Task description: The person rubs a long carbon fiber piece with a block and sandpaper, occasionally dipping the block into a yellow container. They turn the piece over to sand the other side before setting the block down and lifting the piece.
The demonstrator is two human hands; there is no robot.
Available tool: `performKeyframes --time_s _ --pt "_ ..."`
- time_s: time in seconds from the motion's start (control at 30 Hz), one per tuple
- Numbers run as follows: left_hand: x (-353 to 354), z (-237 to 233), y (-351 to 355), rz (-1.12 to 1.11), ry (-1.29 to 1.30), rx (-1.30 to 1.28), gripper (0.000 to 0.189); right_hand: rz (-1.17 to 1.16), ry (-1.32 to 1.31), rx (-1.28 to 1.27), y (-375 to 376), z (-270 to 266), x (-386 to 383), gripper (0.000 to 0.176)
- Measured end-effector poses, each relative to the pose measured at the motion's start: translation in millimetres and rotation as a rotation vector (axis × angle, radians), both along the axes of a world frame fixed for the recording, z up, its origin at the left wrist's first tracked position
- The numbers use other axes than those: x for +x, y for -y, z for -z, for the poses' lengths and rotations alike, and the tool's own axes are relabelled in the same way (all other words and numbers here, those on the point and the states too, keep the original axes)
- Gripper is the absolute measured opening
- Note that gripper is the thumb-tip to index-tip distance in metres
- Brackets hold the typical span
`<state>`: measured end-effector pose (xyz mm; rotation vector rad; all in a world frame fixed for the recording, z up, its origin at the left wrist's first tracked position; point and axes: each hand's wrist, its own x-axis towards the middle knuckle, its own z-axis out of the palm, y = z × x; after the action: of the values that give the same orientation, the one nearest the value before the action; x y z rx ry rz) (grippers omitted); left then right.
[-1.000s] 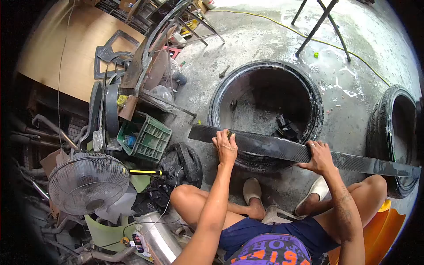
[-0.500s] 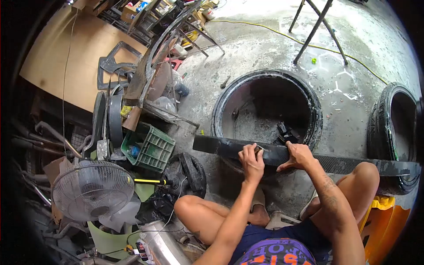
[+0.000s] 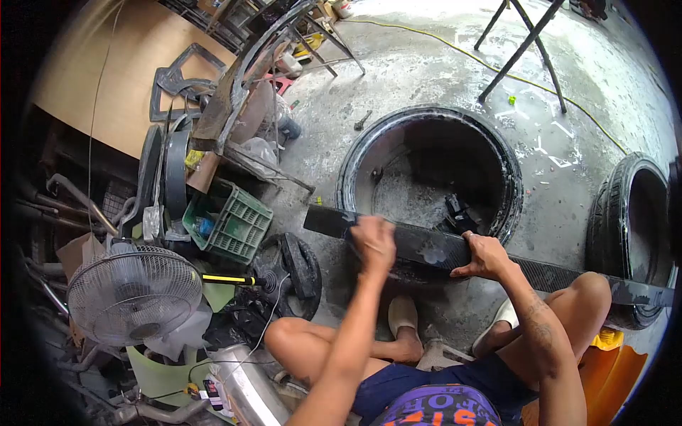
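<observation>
A long black strip with a carbon-fibre weave pattern (image 3: 553, 273) lies across the tyre and runs over my right knee. Dull, pale smudges mark its middle and its right end. My right hand (image 3: 485, 257) grips the strip's near edge right of its middle, thumb stretched left along it. My left hand (image 3: 374, 245), slightly blurred, is closed on the strip near its left end. Whatever that hand holds is hidden under its fingers. Below the strip a large tyre (image 3: 346, 170) lies on its side, with a small black object (image 3: 460, 213) inside its ring.
On the right stand upright tyres (image 3: 604, 227). To the left are a fan (image 3: 135, 295), a green crate (image 3: 241, 224) and a wooden board (image 3: 135, 64). Black stand legs (image 3: 522, 50) and a yellow cable (image 3: 440, 48) are at the back. An orange piece (image 3: 611, 383) lies lower right.
My left hand has moved left along the strip, uncovering a pale smudge at its middle. The strip's right end sits slightly lower in view. My right hand keeps its grip.
</observation>
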<state>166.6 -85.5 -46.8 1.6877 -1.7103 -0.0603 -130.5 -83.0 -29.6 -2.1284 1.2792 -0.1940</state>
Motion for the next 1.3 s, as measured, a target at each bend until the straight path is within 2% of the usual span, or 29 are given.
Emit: performKeyframes --time_s 0.03,0.07,0.1,0.17,0.2,0.23,0.3,0.37,0.43,0.47,0.53,0.6,0.67,0.77,0.8,0.83,0.9,0.97,1.03,1.07,1.13,1.23,1.3 --pt "35.7 16.9 15.4 -0.104 0.002 -0.14 0.015 -0.001 -0.001 0.008 -1.4 0.8 0.9 0.092" --pt "59.6 19.8 25.5 -0.227 -0.053 -0.077 0.013 0.008 -0.006 0.01 -2.4 0.8 2.0 0.092" --pt "55.2 16.0 28.1 -0.297 0.005 -0.107 0.013 0.018 -0.012 0.008 -2.1 0.6 2.6 0.092" --pt "2.4 17.1 11.7 -0.31 0.068 -0.11 0.013 0.016 -0.012 0.008 -1.9 1.7 3.1 0.092" --pt "-29.9 23.5 -1.6 -0.158 0.054 -0.083 0.016 0.015 -0.015 0.007 -0.8 1.2 3.1 0.092" --pt "-69.4 5.1 -21.3 -0.015 -0.058 -0.03 0.019 0.013 -0.017 0.004 -0.4 -1.8 2.8 0.092" --pt "-65.7 3.7 -25.7 0.104 -0.085 -0.04 0.023 0.02 -0.024 0.035 -1.1 -8.5 2.5 0.092" --pt "-2.1 6.4 -2.7 0.03 0.041 0.003 0.021 0.013 -0.01 0.014 -0.3 -7.9 2.0 0.092" --pt "65.3 4.3 24.0 -0.167 0.023 -0.045 0.016 0.013 0.013 0.003 -3.8 -4.7 2.6 0.091" --pt "66.4 8.6 23.9 -0.17 0.026 -0.043 0.016 0.023 0.007 -0.011 -5.9 -3.6 2.8 0.09" --pt "55.9 13.9 28.4 -0.4 0.006 -0.086 0.013 0.028 0.007 -0.035 -7.1 -2.0 5.0 0.09" --pt "-8.1 18.8 3.8 -0.212 0.085 -0.089 0.014 0.044 0.0 -0.044 -7.8 -1.6 5.0 0.089" --pt "-63.2 -0.9 -25.8 -0.039 -0.07 0.004 0.017 0.05 -0.002 -0.039 -9.3 -7.4 4.6 0.088" --pt "15.2 2.1 -0.7 0.007 0.011 -0.013 0.02 0.043 0.022 -0.065 -9.4 -5.7 4.5 0.087" --pt "55.4 17.1 12.7 -0.096 0.046 -0.147 0.019 0.048 0.02 -0.087 -11.9 -5.4 5.1 0.087" --pt "84.1 8.9 20.8 -0.233 0.039 -0.069 0.019 0.056 0.018 -0.109 -14.2 -5.4 5.3 0.087" --pt "90.7 17.8 27.1 -0.419 -0.012 -0.109 0.021 0.055 -0.01 -0.064 -12.8 -8.1 5.9 0.089" --pt "38.4 34.1 13.4 -0.354 0.069 -0.106 0.023 0.045 -0.045 -0.026 -7.3 -7.4 7.2 0.09" --pt "-37.1 8.5 -15.9 -0.071 -0.049 -0.076 0.022 0.055 -0.015 -0.047 -8.0 1.1 5.4 0.093" --pt "-30.3 7.0 -16.2 -0.08 -0.053 -0.07 0.022 0.046 -0.019 -0.04 -8.0 0.7 5.5 0.093" --pt "2.6 1.3 -7.2 0.04 0.018 -0.046 0.021 0.035 -0.007 -0.057 -7.1 -1.3 2.8 0.089" --pt "90.2 3.3 31.0 -0.244 -0.014 -0.085 0.014 0.05 0.037 -0.099 -11.9 -2.8 4.6 0.09" --pt "77.8 18.8 34.3 -0.355 0.039 -0.095 0.014 0.054 0.01 -0.067 -12.0 -4.0 5.7 0.091"
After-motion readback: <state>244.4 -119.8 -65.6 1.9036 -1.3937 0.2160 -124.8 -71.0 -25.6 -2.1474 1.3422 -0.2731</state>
